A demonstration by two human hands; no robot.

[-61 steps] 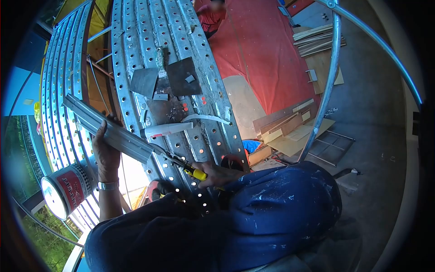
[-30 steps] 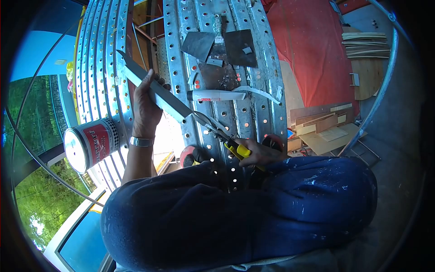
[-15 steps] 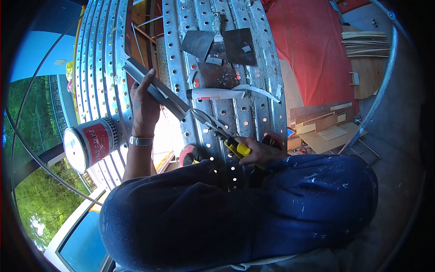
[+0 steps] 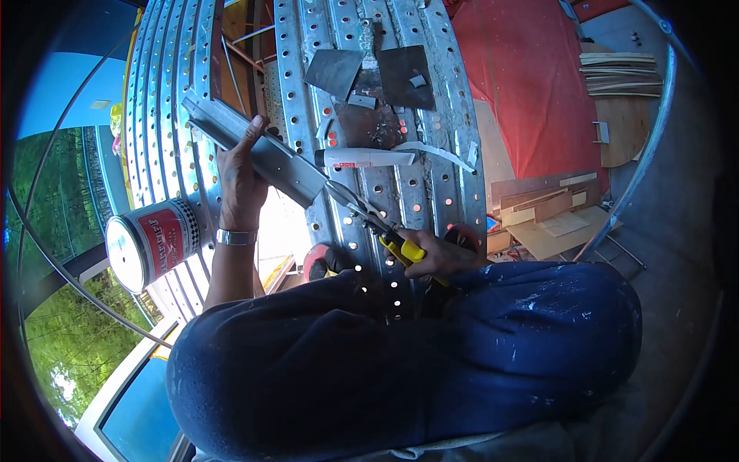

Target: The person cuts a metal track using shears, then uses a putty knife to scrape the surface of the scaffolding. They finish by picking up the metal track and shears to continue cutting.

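My left hand (image 4: 245, 181) is closed around a grey metal channel (image 4: 289, 169), its thumb lying along the upper side. The channel slants from upper left down to the right. In my right hand (image 4: 440, 256) are tin snips with yellow handles (image 4: 402, 250). Their jaws meet the lower right end of the channel; whether they bite into the metal is too small to tell. Beyond the snips, a white tube (image 4: 366, 159) lies on the perforated metal planks (image 4: 419, 189). Dark square plates (image 4: 408, 77) and small metal offcuts (image 4: 362, 102) rest farther up.
A large can with a red label (image 4: 158, 242) lies at the left on another perforated plank (image 4: 165, 100). A white strip (image 4: 439, 154) curls beside the tube. Wood pieces (image 4: 550, 208) and a red sheet (image 4: 516, 85) are at the right. A curved pipe (image 4: 654, 138) runs down the right side.
The metal channel has rolled in my left hand, so its broad face now shows, and its far end has shifted left. The snips have stayed at its lower end.
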